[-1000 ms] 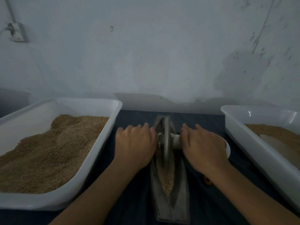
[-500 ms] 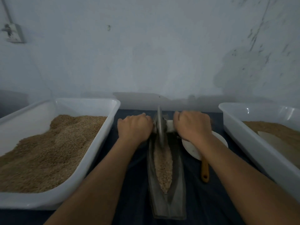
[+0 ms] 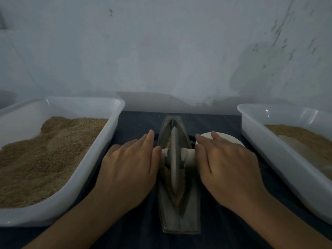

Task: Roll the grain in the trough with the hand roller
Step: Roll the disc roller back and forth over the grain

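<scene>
A narrow grey boat-shaped trough (image 3: 180, 220) lies lengthwise on the dark cloth in front of me. Brown grain (image 3: 177, 195) fills its groove. The hand roller (image 3: 173, 159), a thin grey disc on a white axle, stands upright in the groove at about mid-length. My left hand (image 3: 129, 169) lies palm-down over the left axle handle, fingers stretched forward. My right hand (image 3: 228, 168) presses the same way on the right handle. Both handle ends are hidden under my palms.
A white tray (image 3: 100, 155) heaped with brown grain stands at the left. Another white tray (image 3: 269, 148) with finer brown meal stands at the right. A small white dish (image 3: 228, 138) peeks out behind my right hand. A grey wall closes off the back.
The roller has come back from the trough's far end to its middle. My hands moved toward me with it, and the fingers went from curled to stretched flat.
</scene>
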`<state>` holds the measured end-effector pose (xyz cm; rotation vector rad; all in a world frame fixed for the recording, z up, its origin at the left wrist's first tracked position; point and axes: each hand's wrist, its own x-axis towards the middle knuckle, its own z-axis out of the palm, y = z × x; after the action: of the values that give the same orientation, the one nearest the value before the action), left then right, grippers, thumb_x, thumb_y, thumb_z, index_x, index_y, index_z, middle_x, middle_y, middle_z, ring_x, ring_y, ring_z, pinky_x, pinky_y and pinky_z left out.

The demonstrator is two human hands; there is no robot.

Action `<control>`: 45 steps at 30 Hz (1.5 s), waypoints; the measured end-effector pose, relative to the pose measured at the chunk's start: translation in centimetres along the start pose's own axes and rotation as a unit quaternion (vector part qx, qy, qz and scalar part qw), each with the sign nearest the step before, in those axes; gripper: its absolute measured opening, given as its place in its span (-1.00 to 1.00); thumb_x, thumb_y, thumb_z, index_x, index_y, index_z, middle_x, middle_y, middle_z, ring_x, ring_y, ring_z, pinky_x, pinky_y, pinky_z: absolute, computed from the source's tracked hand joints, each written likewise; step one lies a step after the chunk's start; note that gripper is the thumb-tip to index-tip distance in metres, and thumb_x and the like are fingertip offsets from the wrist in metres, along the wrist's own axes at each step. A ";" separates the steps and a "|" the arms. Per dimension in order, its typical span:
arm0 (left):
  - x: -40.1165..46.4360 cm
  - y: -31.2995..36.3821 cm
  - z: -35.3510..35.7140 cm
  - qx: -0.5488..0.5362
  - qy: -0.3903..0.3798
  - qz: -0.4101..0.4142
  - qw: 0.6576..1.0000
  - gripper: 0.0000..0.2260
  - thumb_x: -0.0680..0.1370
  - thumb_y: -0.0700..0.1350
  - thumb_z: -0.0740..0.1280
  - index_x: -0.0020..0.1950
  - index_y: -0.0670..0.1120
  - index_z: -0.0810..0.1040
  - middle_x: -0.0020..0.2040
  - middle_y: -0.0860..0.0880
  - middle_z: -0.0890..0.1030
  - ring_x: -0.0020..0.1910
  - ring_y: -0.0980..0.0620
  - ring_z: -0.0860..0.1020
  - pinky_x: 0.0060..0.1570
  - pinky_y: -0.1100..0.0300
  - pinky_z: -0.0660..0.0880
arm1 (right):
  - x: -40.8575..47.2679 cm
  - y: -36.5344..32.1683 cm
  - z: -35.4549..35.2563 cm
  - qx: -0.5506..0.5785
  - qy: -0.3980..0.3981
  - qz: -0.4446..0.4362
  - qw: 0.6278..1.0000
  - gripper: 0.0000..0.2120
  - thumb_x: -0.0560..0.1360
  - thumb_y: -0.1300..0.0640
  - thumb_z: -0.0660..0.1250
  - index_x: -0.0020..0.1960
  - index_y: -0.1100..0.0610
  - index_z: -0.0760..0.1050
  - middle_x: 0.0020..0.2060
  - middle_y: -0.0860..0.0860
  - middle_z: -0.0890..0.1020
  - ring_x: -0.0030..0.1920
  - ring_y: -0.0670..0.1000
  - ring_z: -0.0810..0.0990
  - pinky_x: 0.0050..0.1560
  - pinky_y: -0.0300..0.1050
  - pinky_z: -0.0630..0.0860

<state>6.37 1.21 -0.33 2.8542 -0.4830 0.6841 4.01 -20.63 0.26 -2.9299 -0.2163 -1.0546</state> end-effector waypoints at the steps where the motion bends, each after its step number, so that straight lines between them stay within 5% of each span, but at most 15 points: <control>1: 1.2 0.0 0.2 0.027 -0.017 0.001 0.999 -0.33 0.66 0.16 -0.26 0.57 -0.05 0.41 0.45 0.04 0.56 0.31 0.02 0.60 0.14 0.04 0.54 | 0.9 -0.2 0.2 0.005 -0.027 0.012 1.000 -0.49 0.70 -0.06 -0.04 0.09 0.00 0.69 0.06 0.02 0.75 0.27 0.05 0.66 -0.11 -0.03 0.59; 4: 5.7 -0.3 2.6 0.160 -0.038 0.010 0.986 -0.48 0.67 0.05 -0.24 0.21 0.05 0.51 0.30 0.04 0.63 0.00 -0.04 0.62 -0.16 0.09 0.36 | 5.1 0.7 3.6 -0.015 -0.131 0.048 0.990 -0.51 0.69 -0.03 -0.14 -0.25 0.02 0.43 -0.29 -0.02 0.61 0.01 0.17 0.67 -0.34 -0.11 0.35; 6: 9.3 -0.4 3.7 0.177 -0.037 0.003 0.984 -0.66 0.70 -0.03 -0.07 -0.10 0.03 0.44 0.06 -0.01 0.67 -0.19 -0.08 0.52 -0.19 0.06 0.28 | 8.6 1.9 5.8 -0.018 -0.183 0.082 0.980 -0.62 0.67 0.03 -0.12 -0.21 0.08 0.33 -0.25 0.05 0.51 -0.15 0.20 0.53 -0.17 0.04 0.50; 8: 12.2 -0.7 4.3 0.143 -0.069 -0.029 0.987 -0.72 0.68 -0.06 0.04 -0.17 0.02 0.43 0.02 -0.05 0.66 -0.11 -0.14 0.57 -0.16 0.02 0.31 | 10.7 2.4 7.0 -0.009 -0.195 0.115 0.974 -0.73 0.66 0.15 0.02 -0.21 0.11 0.29 -0.18 0.12 0.51 -0.18 0.15 0.45 -0.05 0.14 0.51; 10: 13.0 -1.1 4.6 0.129 -0.075 -0.039 0.988 -0.73 0.67 -0.05 0.06 -0.12 0.02 0.49 0.05 -0.06 0.65 0.00 -0.18 0.61 -0.13 -0.01 0.33 | 11.2 2.2 7.5 0.011 -0.170 0.124 0.978 -0.72 0.64 0.21 0.09 -0.25 0.10 0.22 -0.21 0.11 0.50 -0.27 0.09 0.36 -0.15 0.02 0.39; 15: 6.3 -0.3 3.2 0.130 0.001 0.030 0.991 -0.76 0.69 -0.04 0.03 -0.14 0.02 0.35 -0.28 0.06 0.42 -0.35 -0.01 0.42 -0.29 0.08 0.30 | 5.8 1.2 4.5 -0.014 -0.107 0.045 0.993 -0.56 0.65 0.03 -0.14 -0.28 0.04 0.36 -0.34 0.02 0.56 -0.17 0.21 0.61 -0.34 -0.05 0.30; 18: 1.7 -0.2 1.8 0.067 0.043 0.024 0.997 -0.57 0.72 0.06 -0.06 0.28 -0.02 0.56 -0.01 0.03 0.66 -0.14 -0.01 0.62 -0.18 0.05 0.50 | 1.4 0.4 1.5 0.011 -0.036 0.014 0.999 -0.52 0.70 -0.02 -0.04 0.10 0.00 0.67 0.05 0.04 0.75 0.28 0.11 0.65 -0.13 0.01 0.59; 22: -1.0 0.0 0.3 0.024 0.032 0.004 0.999 -0.42 0.72 0.14 -0.10 0.53 -0.09 0.47 0.15 0.05 0.70 -0.09 0.03 0.66 -0.08 0.02 0.60 | -0.5 0.2 0.3 0.015 0.018 -0.010 1.000 -0.51 0.69 -0.05 0.00 0.32 0.07 0.64 0.22 0.00 0.70 0.32 0.07 0.63 0.06 0.06 0.63; 25: 2.0 -0.4 1.0 0.089 -0.021 0.028 0.995 -0.42 0.68 0.11 -0.25 0.38 -0.01 0.49 0.36 0.05 0.60 -0.03 0.02 0.64 -0.12 0.08 0.53 | 1.9 0.0 1.3 0.002 -0.032 0.013 0.999 -0.48 0.69 -0.06 -0.05 0.07 0.02 0.69 0.04 0.02 0.75 0.26 0.09 0.66 -0.09 0.01 0.58; 28: 7.0 -0.7 3.0 0.167 -0.056 0.032 0.984 -0.67 0.69 0.01 -0.12 -0.04 0.00 0.39 0.48 0.02 0.51 -0.02 -0.12 0.65 -0.23 0.10 0.36 | 6.7 1.0 4.6 0.004 -0.135 0.066 0.989 -0.49 0.71 -0.04 -0.08 -0.30 0.04 0.43 -0.32 0.00 0.55 -0.11 0.16 0.61 -0.20 0.01 0.35; 33: 12.6 -1.4 5.2 0.068 -0.078 -0.088 0.991 -0.73 0.69 0.00 0.04 -0.02 0.02 0.51 0.11 -0.04 0.64 -0.02 -0.15 0.58 -0.11 0.01 0.32 | 11.9 1.9 7.7 0.005 -0.157 0.135 0.978 -0.53 0.68 -0.03 -0.01 -0.31 0.08 0.43 -0.33 0.03 0.47 -0.33 0.05 0.35 -0.15 0.01 0.25; 38: 6.8 -1.1 3.8 0.156 0.005 0.044 0.987 -0.78 0.69 -0.10 0.06 -0.08 -0.04 0.43 -0.17 0.00 0.53 -0.29 -0.09 0.51 -0.29 0.07 0.23 | 6.5 0.9 4.9 -0.024 -0.091 0.058 0.994 -0.56 0.70 0.02 -0.01 -0.30 0.06 0.39 -0.41 0.00 0.44 -0.35 0.11 0.45 -0.30 -0.03 0.33; 41: 3.3 -0.5 2.7 0.083 0.039 0.047 0.995 -0.61 0.69 -0.01 -0.06 0.06 -0.01 0.57 -0.18 0.04 0.60 -0.28 -0.03 0.54 -0.15 0.01 0.48 | 1.8 0.3 2.2 -0.008 -0.073 0.049 0.996 -0.57 0.71 -0.05 -0.06 -0.01 -0.04 0.57 -0.18 -0.04 0.65 -0.16 0.10 0.63 -0.25 0.01 0.54; 43: 1.0 -0.3 1.8 0.016 0.082 0.028 0.996 -0.53 0.71 0.05 -0.01 0.34 -0.10 0.60 0.03 -0.03 0.72 -0.08 -0.04 0.67 0.05 -0.06 0.58 | -0.3 0.1 1.0 0.024 -0.037 0.056 0.997 -0.49 0.70 -0.12 -0.11 0.29 -0.09 0.60 0.13 -0.04 0.71 0.14 0.08 0.69 -0.09 0.08 0.60; 45: -0.2 0.0 1.5 0.002 0.098 0.028 0.995 -0.51 0.72 0.05 0.03 0.47 -0.17 0.53 0.23 -0.08 0.69 0.14 -0.05 0.67 0.18 -0.09 0.57 | -1.2 0.1 0.7 0.024 -0.006 0.048 0.999 -0.49 0.70 -0.12 -0.08 0.32 -0.06 0.61 0.21 -0.02 0.70 0.26 0.06 0.66 -0.05 0.11 0.62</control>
<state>6.84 0.91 -1.69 2.7484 -0.5337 0.9631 3.56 -20.86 -1.05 -2.8725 -0.0990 -1.0047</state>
